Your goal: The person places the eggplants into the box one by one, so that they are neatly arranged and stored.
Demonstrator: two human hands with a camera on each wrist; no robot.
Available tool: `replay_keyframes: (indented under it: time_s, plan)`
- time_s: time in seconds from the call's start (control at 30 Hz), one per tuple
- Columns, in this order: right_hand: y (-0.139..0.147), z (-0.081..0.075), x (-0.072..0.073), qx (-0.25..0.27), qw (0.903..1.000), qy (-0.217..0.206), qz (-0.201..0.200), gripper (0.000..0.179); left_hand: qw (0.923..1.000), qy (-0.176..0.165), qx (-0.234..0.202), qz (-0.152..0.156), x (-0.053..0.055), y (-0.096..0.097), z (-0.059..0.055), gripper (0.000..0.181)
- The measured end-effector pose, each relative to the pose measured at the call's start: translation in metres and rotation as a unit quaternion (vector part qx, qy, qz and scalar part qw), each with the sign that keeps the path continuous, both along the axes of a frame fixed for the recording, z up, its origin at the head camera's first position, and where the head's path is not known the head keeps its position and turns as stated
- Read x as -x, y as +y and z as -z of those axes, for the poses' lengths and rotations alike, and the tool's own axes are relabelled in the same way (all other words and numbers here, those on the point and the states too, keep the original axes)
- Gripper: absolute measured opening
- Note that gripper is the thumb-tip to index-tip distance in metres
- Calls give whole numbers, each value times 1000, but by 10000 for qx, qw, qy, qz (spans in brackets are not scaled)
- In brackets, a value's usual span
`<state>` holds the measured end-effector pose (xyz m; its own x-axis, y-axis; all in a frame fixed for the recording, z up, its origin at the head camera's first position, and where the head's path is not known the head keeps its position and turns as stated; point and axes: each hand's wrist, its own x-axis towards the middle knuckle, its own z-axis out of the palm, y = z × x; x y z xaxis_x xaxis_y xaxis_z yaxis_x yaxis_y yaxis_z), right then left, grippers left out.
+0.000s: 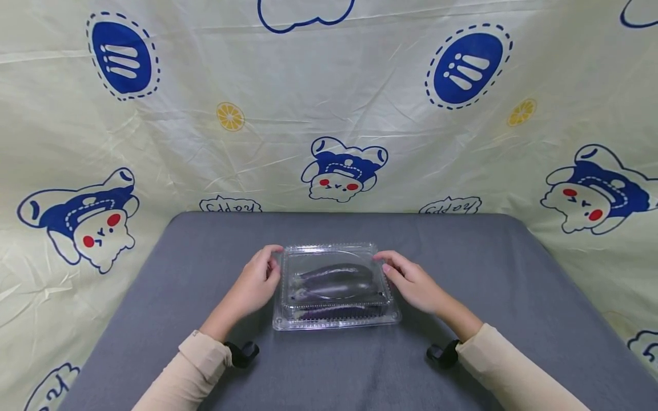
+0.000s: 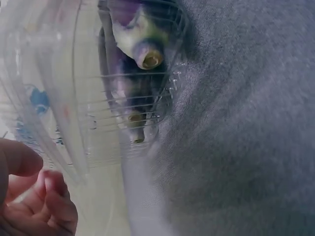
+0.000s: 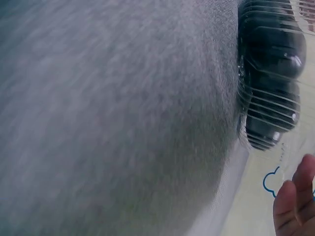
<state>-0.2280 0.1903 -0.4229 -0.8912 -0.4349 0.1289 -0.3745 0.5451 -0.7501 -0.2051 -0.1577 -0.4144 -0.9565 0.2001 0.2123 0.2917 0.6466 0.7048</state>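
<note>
A clear plastic clamshell box sits on the grey cloth in the head view, its lid over the base. Several dark purple eggplants lie inside, seen through the plastic. Their pale stem ends face left, and their rounded dark ends face right. At the box's back left corner is my left hand, index finger reaching to the lid edge and the other fingers loosely bent. By the back right corner, my right hand has its fingers extended to the lid edge. Firm contact cannot be told.
Grey cloth covers the table around the box. Behind and beside it hangs a cream curtain with blue cartoon prints. Black straps circle both wrists below the beige sleeves.
</note>
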Motion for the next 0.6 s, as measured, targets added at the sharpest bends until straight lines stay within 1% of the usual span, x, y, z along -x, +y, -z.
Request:
replay_keyframes:
  time_s: [0.07,0.17,0.33,0.43,0.5,0.6]
  plan:
    - [-3,2,3,100,9997,-141,154,32,9999,-87,-17,-145,3,1,3,40]
    - [-8,4,9,286,9983,-324,395,32,9990,-323,-60,-308,8,1,8,44]
    - [-15,6,18,541,9950,-489,678,32,9966,-649,-213,-453,14,1,17,43]
    - [-16,8,23,585,9926,-622,859,31,9957,-704,-323,-501,17,1,20,41]
    - [-17,9,25,601,9909,-742,946,31,9955,-681,-386,-534,18,2,21,39]
    - [-16,11,28,661,9891,-855,1000,32,9950,-653,-470,-592,19,3,22,38]
